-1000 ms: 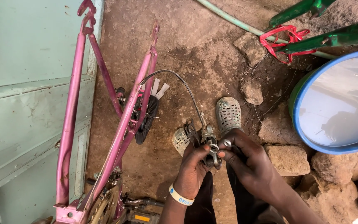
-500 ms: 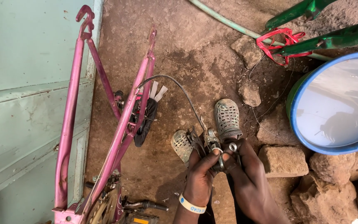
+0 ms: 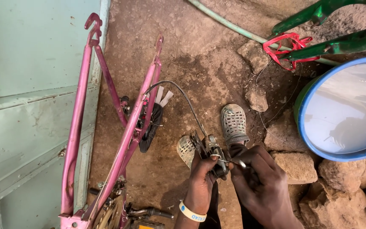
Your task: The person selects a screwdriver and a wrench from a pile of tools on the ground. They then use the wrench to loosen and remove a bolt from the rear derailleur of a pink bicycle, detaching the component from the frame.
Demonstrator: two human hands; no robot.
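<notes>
Pink bike frame (image 3: 119, 140) lies left on the dirt floor, blue basin (image 3: 344, 110) right, my left hand (image 3: 202, 184) grips the metal brake part (image 3: 212, 152) above my shoes while my right hand (image 3: 261, 186) pinches its thin cable end (image 3: 234, 162).

Glossy painted metal frame (image 3: 123, 140), rough dirt ground (image 3: 200, 63), perforated plastic clogs (image 3: 234, 123).

Both hands are bare, with no gloves or sleeves. The left hand (image 3: 202, 180) has a white wristband (image 3: 191, 212) with dark lettering at about 7 o'clock from it. The feet wear pale, dusty perforated clogs (image 3: 234, 123), at 12 o'clock from the right hand (image 3: 261, 182).
</notes>
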